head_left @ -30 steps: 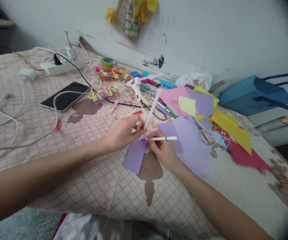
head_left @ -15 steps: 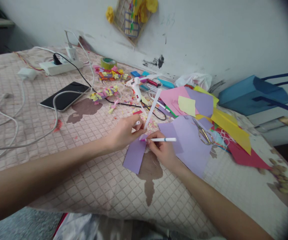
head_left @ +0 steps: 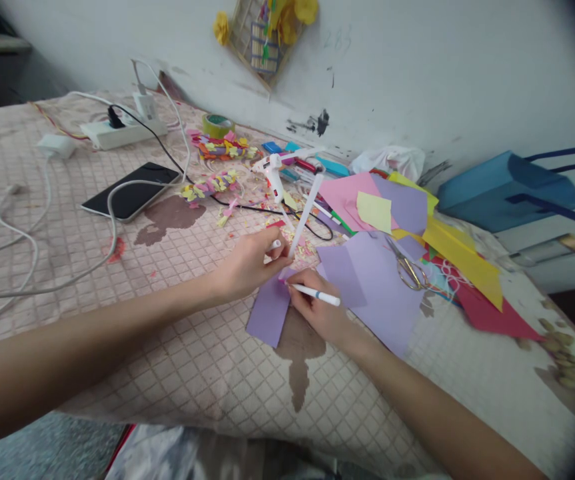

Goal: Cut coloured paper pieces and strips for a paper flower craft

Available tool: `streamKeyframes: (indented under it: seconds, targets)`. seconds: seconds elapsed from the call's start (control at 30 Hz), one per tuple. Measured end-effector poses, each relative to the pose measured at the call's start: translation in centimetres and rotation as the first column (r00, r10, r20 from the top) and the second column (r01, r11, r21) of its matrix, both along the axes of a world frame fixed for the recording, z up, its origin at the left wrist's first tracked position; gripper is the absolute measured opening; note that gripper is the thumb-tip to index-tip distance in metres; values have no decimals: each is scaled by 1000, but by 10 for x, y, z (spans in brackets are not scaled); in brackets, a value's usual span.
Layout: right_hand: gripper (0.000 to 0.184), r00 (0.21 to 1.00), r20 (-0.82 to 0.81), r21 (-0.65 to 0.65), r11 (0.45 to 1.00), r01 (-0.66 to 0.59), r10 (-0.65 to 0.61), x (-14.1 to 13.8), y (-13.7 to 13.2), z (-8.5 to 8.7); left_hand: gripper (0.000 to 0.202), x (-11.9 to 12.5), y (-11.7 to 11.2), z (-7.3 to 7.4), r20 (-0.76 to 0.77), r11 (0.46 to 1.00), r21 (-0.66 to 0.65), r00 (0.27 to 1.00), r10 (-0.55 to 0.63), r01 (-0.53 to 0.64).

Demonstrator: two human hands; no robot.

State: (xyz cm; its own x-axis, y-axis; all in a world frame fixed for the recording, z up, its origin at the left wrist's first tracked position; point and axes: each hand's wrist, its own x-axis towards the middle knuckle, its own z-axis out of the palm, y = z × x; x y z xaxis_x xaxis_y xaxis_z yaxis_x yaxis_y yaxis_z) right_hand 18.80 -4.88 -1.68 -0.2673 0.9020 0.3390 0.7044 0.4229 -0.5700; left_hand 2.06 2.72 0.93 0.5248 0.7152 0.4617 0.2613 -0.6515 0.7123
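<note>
My right hand is closed around a white marker with a blue band. Its pink tip touches the upper part of a small purple paper strip lying on the quilted cloth. My left hand is closed at the top end of that strip, fingers pinched over a narrow whitish strip that slants up and away. A white marker cap pokes out between the left fingers. Whether the whitish strip is a ruler or a cut piece, I cannot tell. The left fingertips hide its lower end.
Larger purple sheets lie to the right with gold-handled scissors on them. Behind are a white glue gun, decorated bundles and paper scraps. A tablet, cables and a power strip occupy the left. A blue bag stands right.
The marker's back end has swung down and toward me, and my right hand has shifted slightly nearer. My left hand stays nearly still on the purple strip.
</note>
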Motion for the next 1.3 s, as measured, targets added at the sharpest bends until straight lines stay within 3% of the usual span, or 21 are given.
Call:
streamKeyframes:
  seconds: [0.23, 0.43, 0.57, 0.73, 0.87, 1.1, 1.3]
  targets:
    - [7, 999, 44, 106, 994, -24, 19, -5, -3, 0, 21, -1, 0, -1, 15, 1000, 7, 1000, -5, 5]
    - [16, 970, -158, 135, 969, 207, -185, 4, -10, 6, 21, -2, 0, 2, 13, 1000, 0, 1000, -12, 12]
    - [25, 963, -215, 62, 982, 178, -161, 4, -13, 5, 23, -2, -1, 1, 16, 1000, 0, 1000, -10, 10]
    - [26, 991, -78, 43, 993, 112, -109, -2, -10, 3, 22, 0, -1, -2, -3, 1000, -14, 1000, 4, -4]
    - [37, 993, 34, 42, 993, 112, -114, -4, -6, 0, 21, -1, 0, -2, 6, 1000, -6, 1000, 7, -7]
    - [39, 991, 22, 17, 991, 130, -131, -5, -6, -1, 26, -9, -3, 9, 80, 999, -23, 996, 28, -26]
    - [39, 990, 24, 4, 990, 139, -139, -5, -5, 1, 27, -11, -9, 16, 29, 999, -32, 1000, 10, -9]
